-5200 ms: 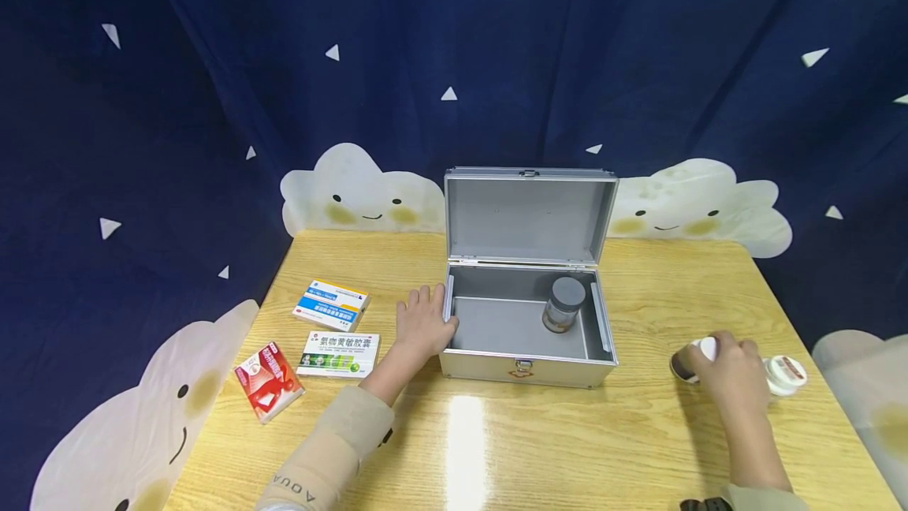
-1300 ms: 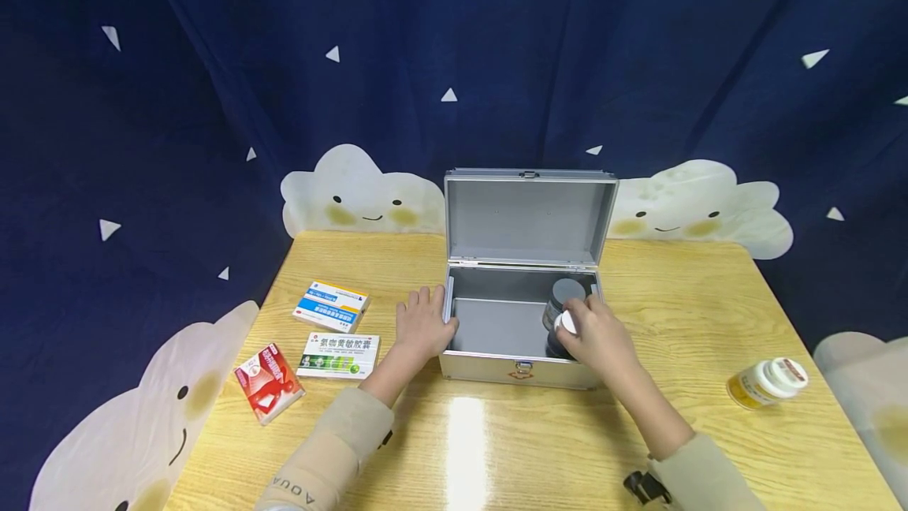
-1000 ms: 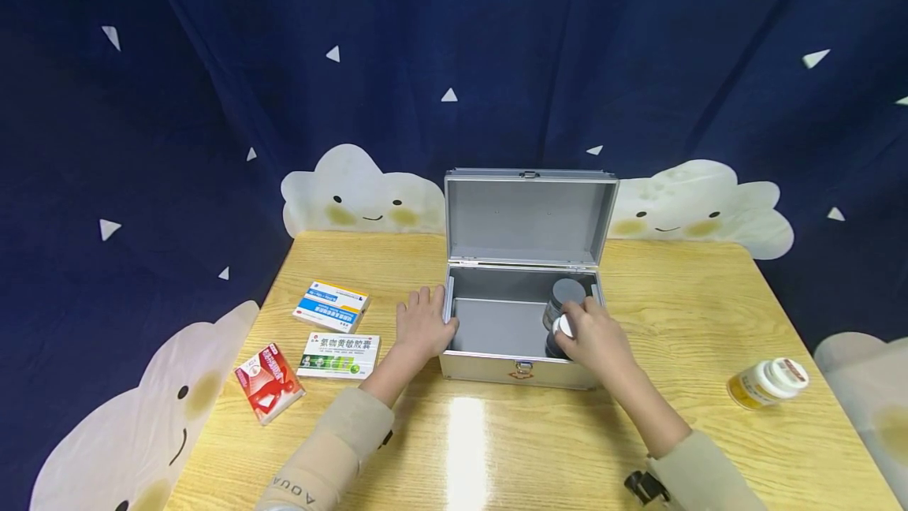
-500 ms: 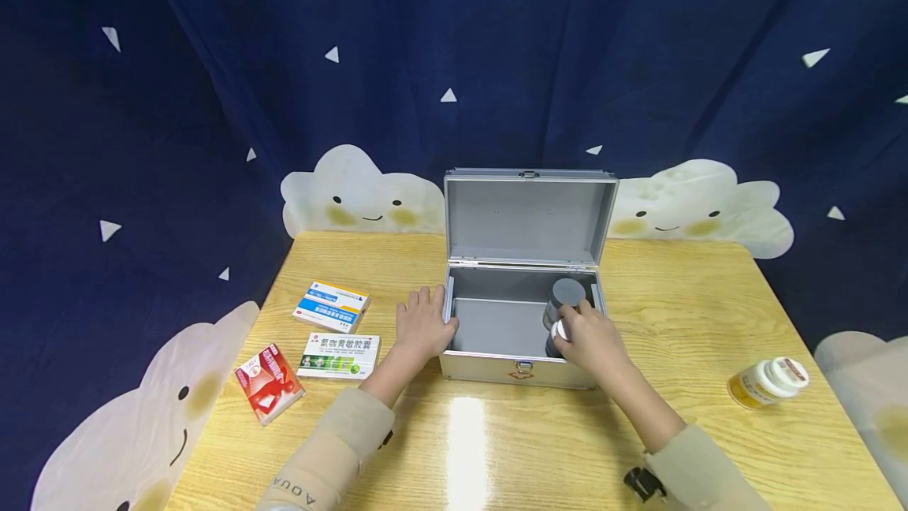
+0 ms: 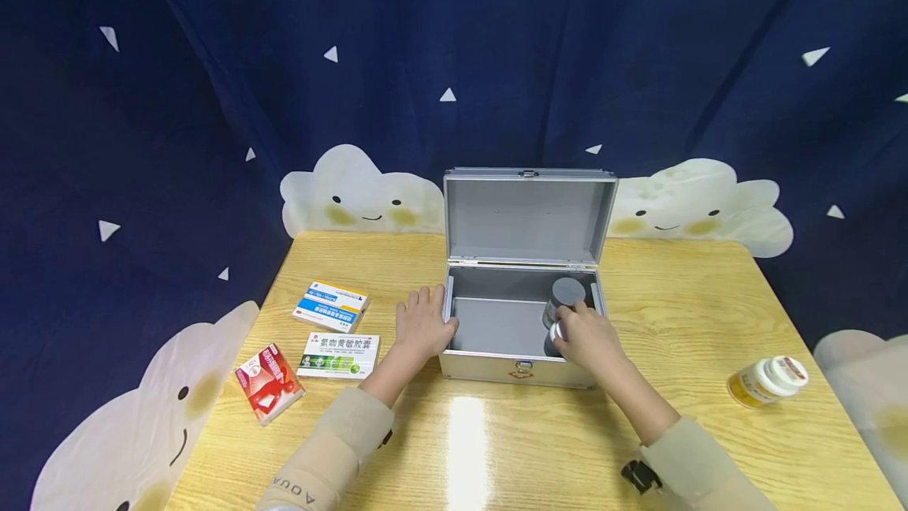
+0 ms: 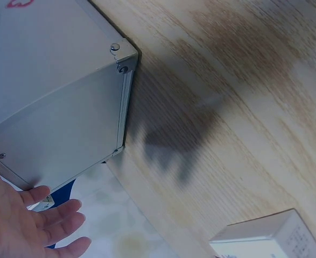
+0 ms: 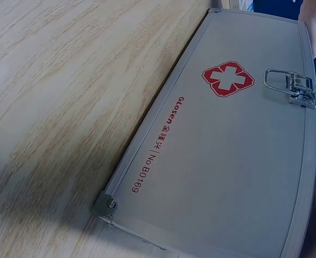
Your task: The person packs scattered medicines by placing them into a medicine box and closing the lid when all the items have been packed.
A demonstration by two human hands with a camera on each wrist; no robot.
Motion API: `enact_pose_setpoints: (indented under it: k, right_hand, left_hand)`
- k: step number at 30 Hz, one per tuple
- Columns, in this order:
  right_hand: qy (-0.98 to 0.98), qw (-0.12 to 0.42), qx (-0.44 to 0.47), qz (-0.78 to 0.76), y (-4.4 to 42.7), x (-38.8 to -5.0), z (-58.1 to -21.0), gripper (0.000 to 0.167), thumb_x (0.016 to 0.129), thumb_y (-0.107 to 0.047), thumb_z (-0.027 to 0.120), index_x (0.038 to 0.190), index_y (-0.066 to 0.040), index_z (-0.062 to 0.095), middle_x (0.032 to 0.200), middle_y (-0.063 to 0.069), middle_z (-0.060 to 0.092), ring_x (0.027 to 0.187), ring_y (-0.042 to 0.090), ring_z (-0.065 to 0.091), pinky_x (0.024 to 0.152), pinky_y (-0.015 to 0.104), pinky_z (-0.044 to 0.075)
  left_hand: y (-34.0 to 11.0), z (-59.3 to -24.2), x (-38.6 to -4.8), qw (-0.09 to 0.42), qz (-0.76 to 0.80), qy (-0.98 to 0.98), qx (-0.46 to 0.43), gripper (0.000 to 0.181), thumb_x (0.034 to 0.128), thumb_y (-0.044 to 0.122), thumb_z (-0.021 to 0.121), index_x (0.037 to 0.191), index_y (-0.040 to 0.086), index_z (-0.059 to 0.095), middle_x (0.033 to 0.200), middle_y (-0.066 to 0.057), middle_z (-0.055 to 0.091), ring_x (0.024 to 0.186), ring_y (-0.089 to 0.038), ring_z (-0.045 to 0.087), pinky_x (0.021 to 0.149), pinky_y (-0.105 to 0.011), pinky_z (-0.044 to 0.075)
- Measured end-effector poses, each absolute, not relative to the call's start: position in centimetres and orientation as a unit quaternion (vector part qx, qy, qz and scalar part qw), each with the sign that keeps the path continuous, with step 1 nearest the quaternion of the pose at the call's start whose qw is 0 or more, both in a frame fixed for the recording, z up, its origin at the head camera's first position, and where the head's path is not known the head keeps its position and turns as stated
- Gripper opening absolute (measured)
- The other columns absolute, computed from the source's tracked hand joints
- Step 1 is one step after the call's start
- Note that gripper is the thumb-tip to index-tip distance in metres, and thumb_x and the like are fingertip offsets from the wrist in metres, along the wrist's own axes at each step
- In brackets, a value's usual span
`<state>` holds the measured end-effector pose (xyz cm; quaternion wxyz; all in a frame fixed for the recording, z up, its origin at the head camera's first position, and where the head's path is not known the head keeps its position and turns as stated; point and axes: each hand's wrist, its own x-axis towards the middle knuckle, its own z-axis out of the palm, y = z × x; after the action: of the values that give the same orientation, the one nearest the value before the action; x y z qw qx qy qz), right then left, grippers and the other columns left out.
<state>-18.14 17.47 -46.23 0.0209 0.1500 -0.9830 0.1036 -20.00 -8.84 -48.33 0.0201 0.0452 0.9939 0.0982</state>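
Left hand (image 5: 423, 326): loosely extended, against case (image 5: 478, 366).
Right hand (image 5: 592, 339): pinching bottle (image 5: 555, 331).
Bottle: seat upright beside jar (image 5: 568, 290) before releasing.

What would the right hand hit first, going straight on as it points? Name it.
Probably the grey-lidded jar inside the metal first-aid case, just beyond the white-capped bottle that the right hand grips. Depth is unclear; the hand might pass over the jar instead.

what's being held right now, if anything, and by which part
The right hand holds the white-capped bottle by its capped top, inside the case; the left hand rests on the case's edge.
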Motion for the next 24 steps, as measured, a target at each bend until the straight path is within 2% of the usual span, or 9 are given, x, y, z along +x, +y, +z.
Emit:
enact_pose_setpoints:
  k: [9, 24]
  right_hand:
    - [-0.985, -0.010, 0.142, 0.096, 17.28, -18.33, -46.33, 0.036, 0.071, -0.018, 0.070, 0.101, 0.002, 0.063, 0.087, 0.017, 0.057, 0.074, 0.029, 0.058, 0.059, 0.041, 0.048]
    - [-0.986, -0.027, 0.136, 0.097, 17.12, -18.37, -46.15, 0.034, 0.074, -0.018, 0.069, 0.102, 0.000, 0.063, 0.090, 0.020, 0.058, 0.078, 0.033, 0.059, 0.061, 0.044, 0.049]
  left_hand:
    - [-8.80, -48.35, -20.03, 0.023, 0.092, 0.994, 0.045, 0.060, 0.0815, 0.042, 0.048, 0.132, 0.012, 0.038, 0.120, -0.014, 0.047, 0.107, -0.030, 0.042, 0.083, -0.047, 0.035]
    - [-8.84, -48.52, -20.11, 0.024, 0.092, 0.994, 0.045, 0.059, 0.0817, 0.043, 0.048, 0.131, 0.012, 0.038, 0.119, -0.013, 0.047, 0.107, -0.030, 0.042, 0.083, -0.047, 0.035]
